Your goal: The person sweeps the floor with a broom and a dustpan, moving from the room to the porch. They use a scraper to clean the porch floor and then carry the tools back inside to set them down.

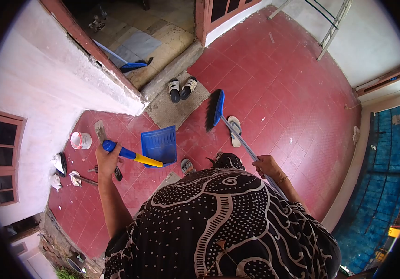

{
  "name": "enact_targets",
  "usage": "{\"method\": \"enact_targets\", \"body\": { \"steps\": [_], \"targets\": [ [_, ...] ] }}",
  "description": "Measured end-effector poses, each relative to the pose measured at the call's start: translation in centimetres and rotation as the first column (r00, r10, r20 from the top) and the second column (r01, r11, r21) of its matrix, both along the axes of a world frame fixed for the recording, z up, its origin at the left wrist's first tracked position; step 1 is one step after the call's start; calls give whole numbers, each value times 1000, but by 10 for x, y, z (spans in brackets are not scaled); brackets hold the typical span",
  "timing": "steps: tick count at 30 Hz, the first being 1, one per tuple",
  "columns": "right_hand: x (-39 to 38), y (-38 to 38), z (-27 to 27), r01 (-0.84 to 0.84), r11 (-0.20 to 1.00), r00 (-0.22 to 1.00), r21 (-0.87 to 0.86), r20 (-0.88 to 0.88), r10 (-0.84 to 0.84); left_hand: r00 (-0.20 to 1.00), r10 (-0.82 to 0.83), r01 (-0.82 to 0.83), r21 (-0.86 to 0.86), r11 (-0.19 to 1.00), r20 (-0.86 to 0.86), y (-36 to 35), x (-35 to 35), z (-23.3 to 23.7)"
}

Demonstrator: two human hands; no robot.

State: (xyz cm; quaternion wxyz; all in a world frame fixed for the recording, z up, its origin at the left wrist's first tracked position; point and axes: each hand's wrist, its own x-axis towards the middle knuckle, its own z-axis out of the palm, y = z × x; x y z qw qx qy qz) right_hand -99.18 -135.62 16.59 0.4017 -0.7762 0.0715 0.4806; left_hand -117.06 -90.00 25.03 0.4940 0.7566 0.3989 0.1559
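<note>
My left hand (107,160) is closed round the blue-and-yellow handle of a blue dustpan (159,145), whose pan is low over the red tiles. On the right, my right hand (268,167) grips the grey stick of a broom (216,109) with a blue head and dark bristles. The broom head is near a doormat (174,110), to the right of the dustpan. A light flip-flop (235,131) shows beside the broom stick. Part of a sandal (187,165) peeks out in front of my patterned black clothing.
A pair of sandals (181,89) rests on the doormat by the doorway, where another blue broom (135,66) lies inside. A white bucket (80,140), a scraper (100,130) and scattered bits are at left. A metal ladder (332,32) leans at the upper right.
</note>
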Motion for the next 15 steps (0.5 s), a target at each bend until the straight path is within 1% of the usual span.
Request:
{"method": "enact_targets", "body": {
  "steps": [1, 2, 4, 5, 7, 11, 13, 14, 15],
  "targets": [
    [8, 2, 2, 5, 1000, 1000, 5, -8, -5, 999, -37, 37, 1, 999, -37, 3, 18, 3],
    [16, 4, 3, 13, 1000, 1000, 6, -6, -13, 998, -44, 44, 2, 999, -36, 6, 36, 5],
    [35, 8, 6, 12, 1000, 999, 5, -32, -12, 987, -155, 156, 37, 987, -34, 10, 71, 8],
    [47, 10, 10, 12, 1000, 999, 1, -32, -12, 988, -154, 155, 33, 987, -33, 9, 88, 10],
    [79, 16, 18, -60, 998, 998, -16, 2, 60, 978, -206, 207, 45, 977, -39, 6, 122, 20],
    [145, 16, 15, -94, 995, 995, -21, 15, 95, 979, -205, 205, 41, 978, -20, 0, 173, 31],
    [174, 16, 20, -52, 998, 999, -37, -9, 52, 977, -215, 215, -4, 977, -14, 1, 195, 29],
    [184, 16, 23, -60, 997, 998, -44, -17, 60, 978, -207, 207, -13, 978, -20, 1, 205, 25],
    [194, 18, 25, -59, 996, 998, -61, 18, 60, 981, -195, 194, -19, 981, -17, 2, 214, 23]
  ]
}}
